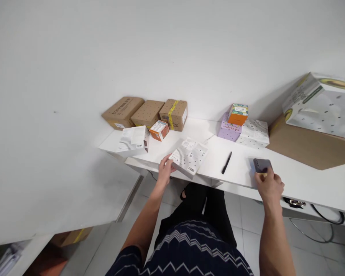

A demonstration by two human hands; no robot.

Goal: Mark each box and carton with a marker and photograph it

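My left hand [165, 169] grips the near left corner of a flat white box [189, 158] with a dotted print and a barcode, at the table's front edge. My right hand [270, 184] is closed on the near end of a grey smartphone [261, 165], which lies back up with its camera lenses showing. Part of the phone is hidden by my fingers. Between the two hands a black pen [227, 162] lies on the white table [212, 161].
Brown cartons [126, 107] line the wall at the left, with a small orange box [159, 130] and a second white box [132, 138] before them. A purple box [230, 128] bears an orange-green box [238, 114]. Large avocado-print cartons [322, 103] stand right. Cables [327, 218] hang below.
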